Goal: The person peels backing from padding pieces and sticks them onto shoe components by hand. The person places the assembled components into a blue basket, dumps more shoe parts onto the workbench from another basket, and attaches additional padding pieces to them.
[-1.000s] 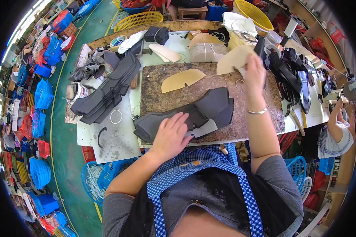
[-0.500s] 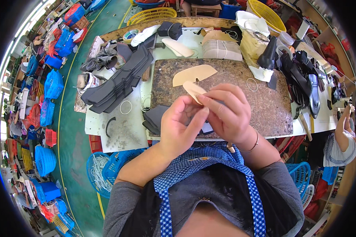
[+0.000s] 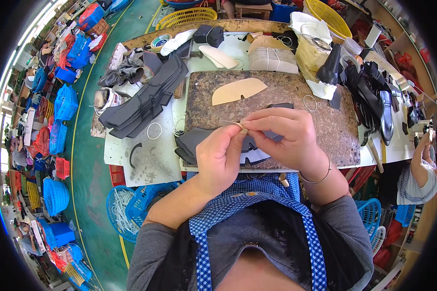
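Left hand and right hand pinch one pale piece, apparently not yet placed; one cream piece lies loose on the board, beyond the black part

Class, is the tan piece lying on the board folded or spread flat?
Spread flat: the tan piece shows its whole outline, without any fold.

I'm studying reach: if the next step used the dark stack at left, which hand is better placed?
Probably the left hand: it is nearer the dark stack than the right hand. Both pinch a pale piece, though.
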`<state>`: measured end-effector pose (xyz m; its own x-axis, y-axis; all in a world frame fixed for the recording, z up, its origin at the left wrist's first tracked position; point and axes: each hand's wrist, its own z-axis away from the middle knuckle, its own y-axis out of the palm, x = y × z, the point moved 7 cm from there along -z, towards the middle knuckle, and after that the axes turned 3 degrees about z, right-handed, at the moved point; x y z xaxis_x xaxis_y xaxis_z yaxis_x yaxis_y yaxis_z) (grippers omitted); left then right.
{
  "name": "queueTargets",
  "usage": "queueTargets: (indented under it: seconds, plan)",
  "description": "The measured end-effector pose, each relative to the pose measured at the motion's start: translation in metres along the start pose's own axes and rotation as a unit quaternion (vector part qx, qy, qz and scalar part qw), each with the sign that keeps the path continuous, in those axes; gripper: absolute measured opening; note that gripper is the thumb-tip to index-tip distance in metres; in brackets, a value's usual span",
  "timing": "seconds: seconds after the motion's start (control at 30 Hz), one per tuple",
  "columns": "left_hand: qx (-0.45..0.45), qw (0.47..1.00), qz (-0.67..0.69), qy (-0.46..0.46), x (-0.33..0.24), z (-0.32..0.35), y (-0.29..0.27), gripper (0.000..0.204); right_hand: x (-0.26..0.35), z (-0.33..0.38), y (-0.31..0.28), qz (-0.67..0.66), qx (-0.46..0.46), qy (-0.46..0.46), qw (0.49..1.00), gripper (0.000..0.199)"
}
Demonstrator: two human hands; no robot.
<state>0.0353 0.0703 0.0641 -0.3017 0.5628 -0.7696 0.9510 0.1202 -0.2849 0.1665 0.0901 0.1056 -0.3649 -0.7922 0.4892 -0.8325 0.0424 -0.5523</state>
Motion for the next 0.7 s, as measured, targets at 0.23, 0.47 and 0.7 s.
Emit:
queueTargets:
  seconds: [0.23, 0.47, 0.7]
  plan:
    - [-0.041, 0.992, -0.036, 0.113, -0.019, -0.006, 0.007, 0.01, -0.002, 0.022, 0.0, -0.03, -0.152, 0.072, 0.985, 0.012]
    - [0.158, 0.906, 0.371, -0.125, 0.023, 0.0, 0.026, 0.01, -0.08, 0.074, 0.034, -0.585, -0.174, 0.468, 0.639, 0.025]
    - [0.069, 0.57, 0.778, -0.254, 0.067, 0.012, 0.008, 0.032, -0.077, 0.141, 0.002, -0.416, 0.199, 0.489, 0.74, 0.025]
